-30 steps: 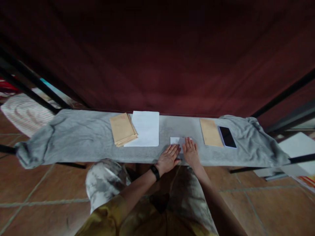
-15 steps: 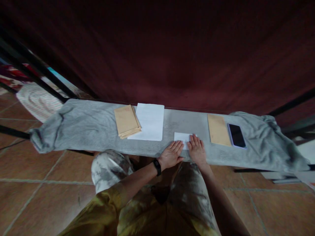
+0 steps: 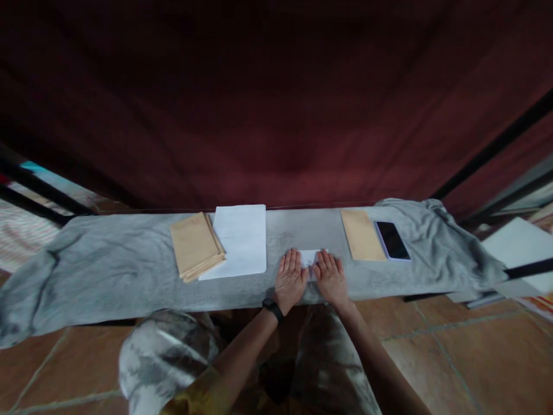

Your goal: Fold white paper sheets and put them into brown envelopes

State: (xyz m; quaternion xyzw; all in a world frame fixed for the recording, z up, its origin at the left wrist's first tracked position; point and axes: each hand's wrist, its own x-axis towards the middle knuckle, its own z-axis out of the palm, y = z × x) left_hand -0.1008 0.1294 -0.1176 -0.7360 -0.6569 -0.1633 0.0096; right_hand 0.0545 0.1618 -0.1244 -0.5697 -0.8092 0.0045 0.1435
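A small folded white paper [image 3: 310, 257] lies on the grey cloth-covered bench [image 3: 129, 271] in front of me. My left hand [image 3: 289, 280], with a black band at the wrist, lies flat on the paper's left part, fingers stretched out. Beside it, my right hand [image 3: 330, 278] presses flat on the paper's right part, fingers also extended. Most of the paper is hidden under both palms.
A stack of tan envelopes [image 3: 195, 245] and a white sheet [image 3: 240, 240] lie to the left. One tan envelope [image 3: 361, 234] and a dark phone [image 3: 392, 240] sit to the right, by bunched grey cloth [image 3: 449, 248]. A dark red curtain [image 3: 276, 115] hangs behind. Tiled floor lies below.
Both hands have slid forward over the folded paper and now cover more of it, left hand fully on it. The view has shifted as my head moved.
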